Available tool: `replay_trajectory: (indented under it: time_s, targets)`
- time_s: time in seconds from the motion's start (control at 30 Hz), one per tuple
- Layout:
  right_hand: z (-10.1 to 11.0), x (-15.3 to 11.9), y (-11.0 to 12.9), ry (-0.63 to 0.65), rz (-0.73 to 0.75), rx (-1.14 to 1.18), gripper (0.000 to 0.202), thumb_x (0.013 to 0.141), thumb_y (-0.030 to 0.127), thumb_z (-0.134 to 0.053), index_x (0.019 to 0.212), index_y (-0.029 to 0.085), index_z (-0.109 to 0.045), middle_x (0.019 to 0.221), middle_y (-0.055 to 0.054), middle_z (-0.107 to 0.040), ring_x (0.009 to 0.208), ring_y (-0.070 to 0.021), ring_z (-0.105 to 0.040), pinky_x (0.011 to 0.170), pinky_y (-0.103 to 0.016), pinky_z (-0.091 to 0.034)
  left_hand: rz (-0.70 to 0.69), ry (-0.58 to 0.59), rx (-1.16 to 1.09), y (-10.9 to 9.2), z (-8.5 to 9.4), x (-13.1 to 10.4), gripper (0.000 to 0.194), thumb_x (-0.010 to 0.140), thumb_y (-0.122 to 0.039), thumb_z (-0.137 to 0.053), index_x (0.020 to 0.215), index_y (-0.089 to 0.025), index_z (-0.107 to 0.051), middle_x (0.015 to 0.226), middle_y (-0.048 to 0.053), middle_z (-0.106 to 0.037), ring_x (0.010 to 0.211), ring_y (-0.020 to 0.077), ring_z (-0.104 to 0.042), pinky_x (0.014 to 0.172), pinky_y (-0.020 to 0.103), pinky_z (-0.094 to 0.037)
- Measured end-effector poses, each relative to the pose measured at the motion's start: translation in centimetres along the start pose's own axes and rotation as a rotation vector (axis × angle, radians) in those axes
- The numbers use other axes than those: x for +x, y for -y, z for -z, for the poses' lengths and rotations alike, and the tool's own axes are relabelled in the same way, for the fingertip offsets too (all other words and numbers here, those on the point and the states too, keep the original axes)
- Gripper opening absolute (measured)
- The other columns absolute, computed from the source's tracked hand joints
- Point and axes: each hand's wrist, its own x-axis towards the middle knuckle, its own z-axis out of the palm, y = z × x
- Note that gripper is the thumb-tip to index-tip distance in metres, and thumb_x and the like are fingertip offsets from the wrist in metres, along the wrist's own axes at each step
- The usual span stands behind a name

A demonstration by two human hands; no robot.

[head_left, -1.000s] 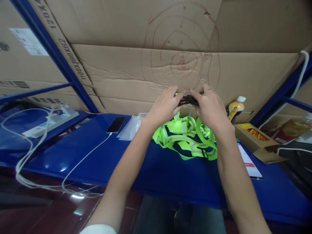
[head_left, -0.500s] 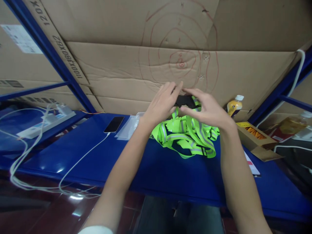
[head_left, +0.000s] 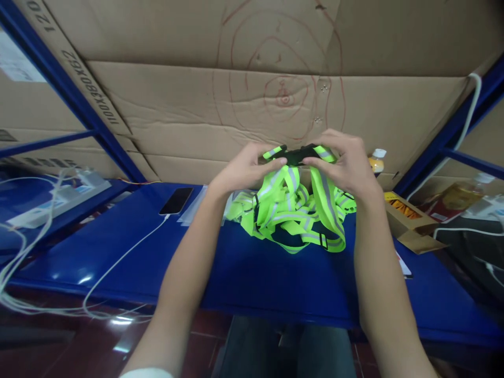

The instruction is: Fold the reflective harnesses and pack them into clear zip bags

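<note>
A tangle of neon-yellow reflective straps (head_left: pixel 291 215) with grey stripes and black sliders lies on the blue shelf. Its upper part is lifted, with a black piece (head_left: pixel 296 156), perhaps a buckle, stretched between my hands. My left hand (head_left: pixel 252 165) pinches the strap at the left end of this piece, thumb in front. Opposite it, my right hand (head_left: pixel 340 160) grips the right end, thumb below and fingers behind. Both hands are closed, and part of the black piece is hidden by the fingers.
Left of the straps are clear plastic bags (head_left: pixel 192 207) and a phone (head_left: pixel 176 201) on a white cable. A power strip (head_left: pixel 59 202) sits further left. On the right stand a yellow bottle (head_left: pixel 377 161) and an open carton (head_left: pixel 413 223). Cardboard (head_left: pixel 177 105) backs the blue shelf (head_left: pixel 275 283).
My hands have moved apart and closed on the strap ends beside the black piece, which now stretches between them. The view has shifted slightly to the right.
</note>
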Motion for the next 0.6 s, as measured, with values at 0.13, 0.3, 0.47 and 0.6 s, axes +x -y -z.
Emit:
replay_trajectory:
  time_s: [0.13,0.3,0.47,0.6]
  targets:
    - [0.0,0.2,0.7,0.144,-0.043,-0.083,0.025,0.096,0.044,-0.078,0.106,0.021,-0.08,0.105,-0.008,-0.08,0.095,-0.0269,-0.071,0.087,-0.037,-0.048,0.015,0.081,-0.176,-0.1,0.1,0.0,0.049,0.096,-0.066,-0.074,0.085,-0.019,-0.069,0.074,0.002,-0.062,0.071,0.0177,-0.057,0.066,0.029,-0.045]
    - [0.1,-0.1,0.9,0.418,-0.146,-0.178,0.015,0.098,0.033,-0.076,0.1,0.02,-0.083,0.084,-0.003,-0.078,0.079,-0.0218,-0.066,0.079,-0.034,-0.043,0.055,0.096,0.076,-0.5,1.2,-0.4,0.038,0.092,-0.057,-0.078,0.087,-0.02,-0.076,0.071,0.001,-0.063,0.067,0.0177,-0.057,0.065,0.03,-0.044]
    - [-0.1,-0.3,0.1,0.16,-0.075,-0.366,0.016,0.1,0.024,-0.072,0.107,0.024,-0.085,0.103,-0.01,-0.079,0.102,-0.0324,-0.069,0.091,-0.046,-0.049,0.045,-0.01,0.217,0.1,3.0,-0.8,0.06,0.084,-0.077,-0.079,0.083,-0.018,-0.073,0.079,0.005,-0.07,0.078,0.021,-0.065,0.073,0.032,-0.049]
    - [-0.7,0.0,0.3,-0.061,0.075,-0.495,0.027,0.105,0.022,-0.063,0.123,0.03,-0.083,0.132,-0.01,-0.075,0.125,-0.0369,-0.06,0.105,-0.059,-0.047,-0.119,-0.301,0.02,0.0,2.0,-0.4,0.066,0.106,-0.079,-0.047,0.114,-0.021,-0.076,0.122,0.011,-0.077,0.116,0.0257,-0.071,0.099,0.038,-0.056]
